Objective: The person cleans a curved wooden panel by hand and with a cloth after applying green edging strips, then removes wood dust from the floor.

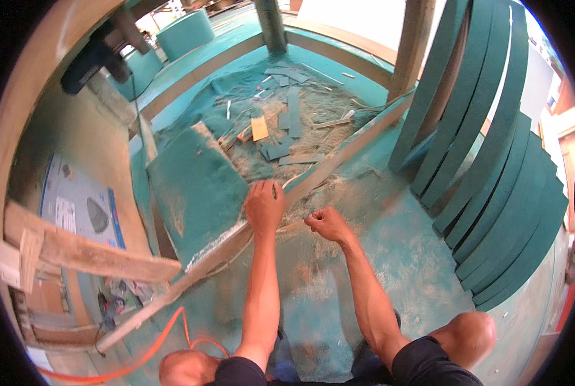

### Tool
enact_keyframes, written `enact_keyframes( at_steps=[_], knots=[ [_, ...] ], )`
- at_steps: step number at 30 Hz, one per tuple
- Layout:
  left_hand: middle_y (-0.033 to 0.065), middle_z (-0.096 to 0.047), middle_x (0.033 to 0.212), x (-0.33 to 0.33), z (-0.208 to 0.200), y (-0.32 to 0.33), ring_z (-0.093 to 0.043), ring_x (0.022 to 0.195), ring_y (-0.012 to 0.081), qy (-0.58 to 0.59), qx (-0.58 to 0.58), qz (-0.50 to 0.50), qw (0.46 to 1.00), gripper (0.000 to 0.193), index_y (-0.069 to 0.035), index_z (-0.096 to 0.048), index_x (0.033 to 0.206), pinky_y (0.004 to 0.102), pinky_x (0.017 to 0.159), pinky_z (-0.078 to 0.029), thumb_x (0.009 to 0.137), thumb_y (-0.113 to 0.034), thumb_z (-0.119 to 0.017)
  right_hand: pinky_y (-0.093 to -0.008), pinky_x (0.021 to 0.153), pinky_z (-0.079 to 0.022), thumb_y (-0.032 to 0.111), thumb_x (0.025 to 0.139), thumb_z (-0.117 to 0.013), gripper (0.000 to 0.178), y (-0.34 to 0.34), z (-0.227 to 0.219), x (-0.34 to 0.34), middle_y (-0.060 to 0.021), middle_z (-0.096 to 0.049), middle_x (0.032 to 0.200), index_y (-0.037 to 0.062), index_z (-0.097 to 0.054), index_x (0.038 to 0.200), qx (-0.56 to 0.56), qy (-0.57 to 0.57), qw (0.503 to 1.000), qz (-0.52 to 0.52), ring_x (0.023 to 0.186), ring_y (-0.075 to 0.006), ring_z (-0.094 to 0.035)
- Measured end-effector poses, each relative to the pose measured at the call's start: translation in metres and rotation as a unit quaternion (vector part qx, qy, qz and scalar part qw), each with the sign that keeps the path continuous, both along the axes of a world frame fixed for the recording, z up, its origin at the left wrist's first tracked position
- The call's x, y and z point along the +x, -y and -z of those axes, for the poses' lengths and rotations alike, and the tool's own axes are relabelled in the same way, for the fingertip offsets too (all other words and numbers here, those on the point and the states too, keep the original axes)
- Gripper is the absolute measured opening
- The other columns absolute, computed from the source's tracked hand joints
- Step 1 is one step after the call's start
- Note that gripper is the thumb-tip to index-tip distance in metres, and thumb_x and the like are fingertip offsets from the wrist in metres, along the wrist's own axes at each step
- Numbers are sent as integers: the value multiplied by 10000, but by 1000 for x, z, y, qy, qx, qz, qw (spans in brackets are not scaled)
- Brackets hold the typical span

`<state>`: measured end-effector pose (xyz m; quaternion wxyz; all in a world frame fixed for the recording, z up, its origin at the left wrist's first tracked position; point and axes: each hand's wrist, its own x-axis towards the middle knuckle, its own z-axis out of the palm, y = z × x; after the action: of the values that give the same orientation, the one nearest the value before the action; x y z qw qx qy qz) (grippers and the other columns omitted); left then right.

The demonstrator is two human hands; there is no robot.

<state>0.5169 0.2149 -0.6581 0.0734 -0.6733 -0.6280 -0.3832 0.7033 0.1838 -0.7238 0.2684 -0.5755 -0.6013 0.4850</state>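
Observation:
My left hand is closed over the low wooden rail, beside the corner of a dusty teal board. A small dark spot shows at its knuckles; whatever the fingers hold is hidden. To its right, my right hand is curled closed just on the near side of the rail, above the teal-dusted floor. I cannot make out anything between its fingers. Past the rail lies a heap of teal and tan dust with flat grey-teal offcuts and a yellow piece.
Curved teal panels stand stacked upright on the right. Wooden posts frame the dusty area. An orange hose runs along the floor at lower left, near a power tool. A dark machine hangs at upper left.

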Motion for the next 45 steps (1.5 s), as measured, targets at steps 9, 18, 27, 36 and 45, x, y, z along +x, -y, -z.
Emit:
enact_keyframes(
  at_steps=[9,18,27,36,45],
  knots=[
    [200,-615,1327,6,-2,27,-579,1237,364,168,-36,39,984,390,-42,-654,1239,439,1035,-456,991,-335,-586,-480,1005,-499,397,963,-659,525,42,-102,-28,-114,-588,1387,117,-559,1396,71,-343,929,121,1269,-267,-562],
    [79,-201,1677,121,-257,139,-131,1550,273,679,-447,232,535,756,-86,-236,1599,471,1243,-93,1044,-596,-293,-513,1223,-167,594,1013,-412,738,145,-211,42,-226,-285,1616,93,-361,1552,-166,-39,955,242,1526,-333,-222],
    [215,-390,1564,116,-357,193,-345,1460,380,-171,-487,265,814,608,-22,-524,1428,514,1223,-176,1008,-457,-465,-379,1022,-476,562,1025,-456,694,228,-434,81,-201,-536,1426,35,-457,1478,-312,-447,745,383,1203,-253,-602],
    [280,-684,1080,-173,-481,352,-639,1072,445,-171,-724,100,660,432,-9,-712,1001,490,934,-500,921,-402,-550,-513,849,-540,411,912,-639,390,384,-497,226,-251,-709,1038,45,-750,987,-367,245,863,247,980,-435,-680],
    [226,-729,950,-193,-539,543,-703,942,363,288,-583,-202,733,294,8,-734,936,472,828,-528,887,-261,-625,-470,911,-550,181,813,-629,380,389,-592,266,-240,-701,1133,-8,-696,1136,-360,368,853,88,1062,-417,-672]
  ],
)
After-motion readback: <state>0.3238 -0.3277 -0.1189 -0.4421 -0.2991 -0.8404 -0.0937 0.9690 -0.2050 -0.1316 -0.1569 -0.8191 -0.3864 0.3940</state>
